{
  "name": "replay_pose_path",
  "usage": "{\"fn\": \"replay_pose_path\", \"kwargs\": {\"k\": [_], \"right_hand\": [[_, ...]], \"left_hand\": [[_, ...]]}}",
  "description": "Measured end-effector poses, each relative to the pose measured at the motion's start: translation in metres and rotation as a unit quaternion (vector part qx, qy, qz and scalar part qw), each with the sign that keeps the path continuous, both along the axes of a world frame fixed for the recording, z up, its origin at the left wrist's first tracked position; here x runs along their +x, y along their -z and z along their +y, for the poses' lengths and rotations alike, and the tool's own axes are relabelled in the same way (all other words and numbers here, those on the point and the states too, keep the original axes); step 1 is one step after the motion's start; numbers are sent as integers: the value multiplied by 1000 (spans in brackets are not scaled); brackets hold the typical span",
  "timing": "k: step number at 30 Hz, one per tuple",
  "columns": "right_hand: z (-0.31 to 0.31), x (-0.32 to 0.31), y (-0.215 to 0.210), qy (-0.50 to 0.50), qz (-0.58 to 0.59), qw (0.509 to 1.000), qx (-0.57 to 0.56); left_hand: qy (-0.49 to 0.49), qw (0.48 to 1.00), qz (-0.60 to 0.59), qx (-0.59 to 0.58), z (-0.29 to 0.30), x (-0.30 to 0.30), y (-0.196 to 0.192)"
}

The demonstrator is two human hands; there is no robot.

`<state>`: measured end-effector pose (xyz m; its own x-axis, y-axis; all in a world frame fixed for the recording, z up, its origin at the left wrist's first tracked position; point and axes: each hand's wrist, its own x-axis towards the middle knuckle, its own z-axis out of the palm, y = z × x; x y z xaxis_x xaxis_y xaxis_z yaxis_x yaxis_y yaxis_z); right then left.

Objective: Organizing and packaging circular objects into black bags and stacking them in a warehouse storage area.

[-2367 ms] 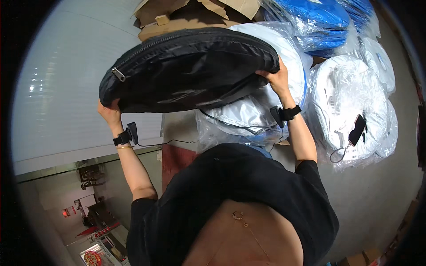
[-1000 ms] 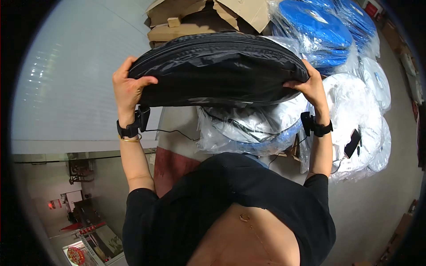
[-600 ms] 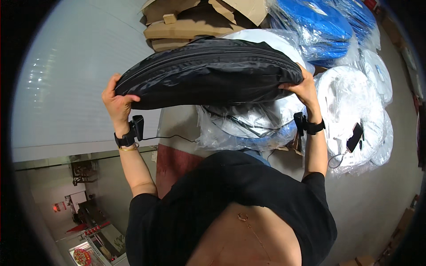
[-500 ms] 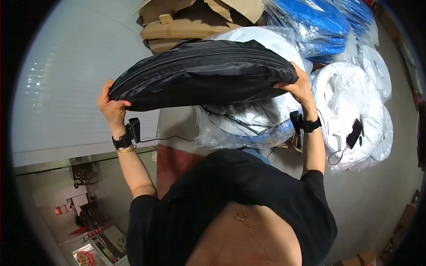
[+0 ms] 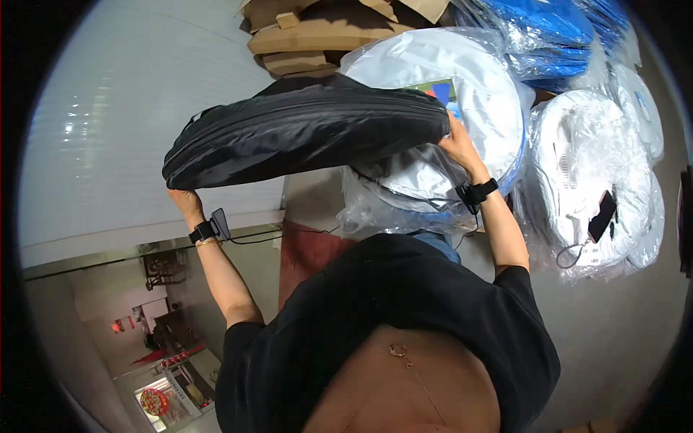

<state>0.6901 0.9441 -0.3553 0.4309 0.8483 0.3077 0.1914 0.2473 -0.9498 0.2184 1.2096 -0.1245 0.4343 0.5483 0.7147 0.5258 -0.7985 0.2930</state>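
A large, flat, black zippered bag (image 5: 310,137) with a rounded outline is held up in front of me, its zipped edge toward me. My left hand (image 5: 186,204) is at the bag's lower left end, its fingers mostly hidden under the cloth. At the other end my right hand (image 5: 460,146) grips the bag's edge, thumb and fingers closed around it. Behind and below the bag lies a round white item in clear plastic (image 5: 469,94), with a coloured label partly covered by the bag. Its lower part shows a dark strap or cord.
Blue plastic-wrapped bundles (image 5: 552,32) are piled at the far right, beside more white wrapped rounds (image 5: 577,166) bearing a dark phone-like object (image 5: 602,216). Torn cardboard (image 5: 325,36) lies at the back. A pale ridged panel (image 5: 144,94) stands on the left; a red mat (image 5: 307,252) lies below.
The bag has shifted left and tilted, its left end now lower. My right hand moved left with it, and my left hand slid underneath. More of the white round is uncovered.
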Motion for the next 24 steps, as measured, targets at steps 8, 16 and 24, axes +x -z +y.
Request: {"fn": "replay_pose_path", "kwargs": {"k": [8,16,24], "right_hand": [[34,-34,-21,9,-7,999,45],[37,-52,-36,-25,-17,997,71],[40,-74,-39,-30,-51,989,137]], "left_hand": [[-88,922,-243,-290,-28,-75,42],[-157,805,-346,-455,-93,-144,71],[-126,780,-380,-480,-137,-167,123]]}}
